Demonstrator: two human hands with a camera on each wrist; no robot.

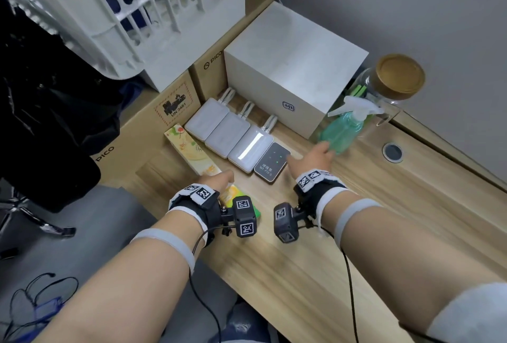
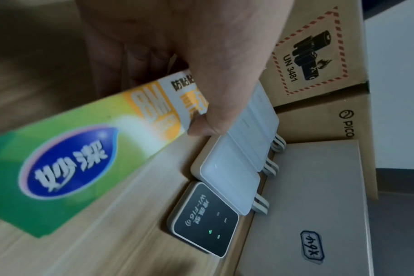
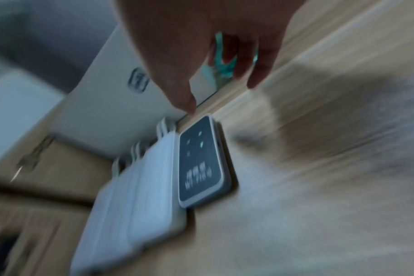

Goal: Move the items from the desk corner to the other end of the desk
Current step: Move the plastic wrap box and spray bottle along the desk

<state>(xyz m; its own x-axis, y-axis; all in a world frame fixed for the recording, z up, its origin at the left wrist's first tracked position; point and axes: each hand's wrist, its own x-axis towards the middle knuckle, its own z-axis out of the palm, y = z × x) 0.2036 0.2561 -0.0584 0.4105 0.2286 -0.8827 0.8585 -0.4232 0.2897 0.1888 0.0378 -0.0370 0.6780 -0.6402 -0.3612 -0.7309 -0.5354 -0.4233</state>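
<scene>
Green-and-yellow carton (image 2: 87, 142) is pinched in the left hand (image 2: 177, 56), ready to lift; the open right hand (image 1: 315, 157) must close round the spray bottle (image 1: 344, 130).

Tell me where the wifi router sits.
Head view: the wifi router lies flat on the desk, right of the three power banks, in front of the white box.

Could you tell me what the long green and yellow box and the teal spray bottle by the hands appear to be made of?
The long green and yellow box looks like glossy printed cardboard: sharp folded edges and flat printed faces. The teal spray bottle appears to be translucent plastic, as light passes through its tinted body, with an opaque white plastic trigger head.
</scene>
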